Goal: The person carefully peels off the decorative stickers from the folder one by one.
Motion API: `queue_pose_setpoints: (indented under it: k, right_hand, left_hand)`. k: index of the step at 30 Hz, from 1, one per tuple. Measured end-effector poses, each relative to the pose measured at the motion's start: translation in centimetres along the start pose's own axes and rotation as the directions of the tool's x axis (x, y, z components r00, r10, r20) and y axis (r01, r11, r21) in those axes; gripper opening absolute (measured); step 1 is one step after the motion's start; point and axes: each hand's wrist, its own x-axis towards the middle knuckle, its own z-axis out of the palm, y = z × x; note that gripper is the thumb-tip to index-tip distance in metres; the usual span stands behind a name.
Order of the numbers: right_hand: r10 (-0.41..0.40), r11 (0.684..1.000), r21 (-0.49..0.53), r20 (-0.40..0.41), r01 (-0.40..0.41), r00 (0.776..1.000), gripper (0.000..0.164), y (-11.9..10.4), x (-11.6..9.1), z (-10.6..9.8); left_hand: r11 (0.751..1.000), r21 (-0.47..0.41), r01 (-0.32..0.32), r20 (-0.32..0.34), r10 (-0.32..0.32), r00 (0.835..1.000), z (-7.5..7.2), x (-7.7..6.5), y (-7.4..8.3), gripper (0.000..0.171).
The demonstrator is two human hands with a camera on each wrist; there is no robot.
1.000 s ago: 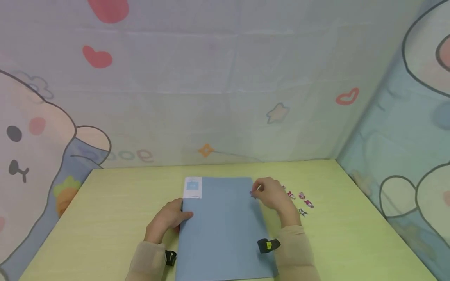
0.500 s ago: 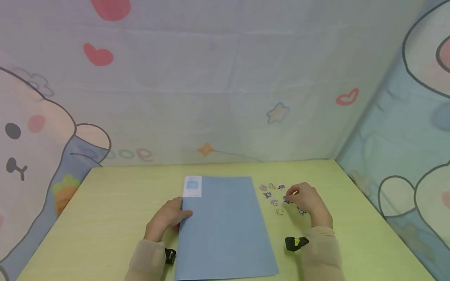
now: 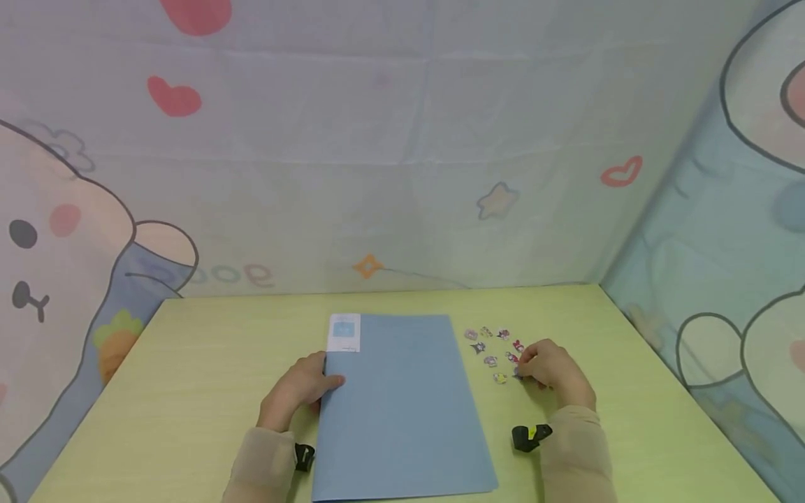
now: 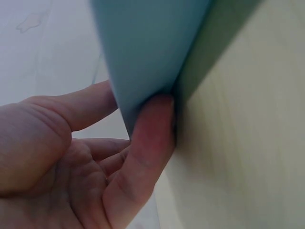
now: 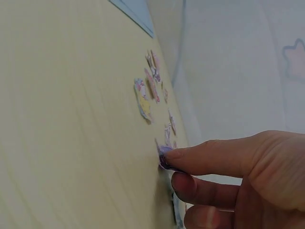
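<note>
A blue folder with a white label at its upper left lies on the table in the head view. My left hand holds the folder's left edge, thumb on top and other fingers beneath; the left wrist view shows the folder edge between them. To the folder's right, my right hand pinches a small purple sticker between thumb and index finger, just above the table. Several small cartoon stickers lie scattered beside that hand, which hides some of them.
The pale yellow-green table reaches back to a printed cloth backdrop. Another cloth panel closes off the right side. Black wrist cameras sit at both sleeves.
My right hand has moved right from the folder's upper right edge to the stickers, then slightly toward me, uncovering several stickers. My left hand keeps its hold on the folder.
</note>
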Motion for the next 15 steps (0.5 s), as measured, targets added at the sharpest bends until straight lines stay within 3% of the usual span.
queue_pose_setpoints:
  k: [6, 15]
  right_hand:
    - [-0.031, 0.997, -0.068, -0.017, 0.029, 0.999, 0.008, -0.02, -0.07, -0.03]
    - [0.018, 0.998, -0.057, -0.031, -0.02, 0.999, 0.013, 0.29, -0.3, -0.33]
  left_hand:
    - [1.0, 0.0, -0.004, -0.002, 0.004, 1.0, 0.01, -0.13, -0.01, 0.042]
    - [1.0, 0.0, -0.006, -0.006, 0.006, 1.0, -0.02, -0.11, 0.15, 0.041]
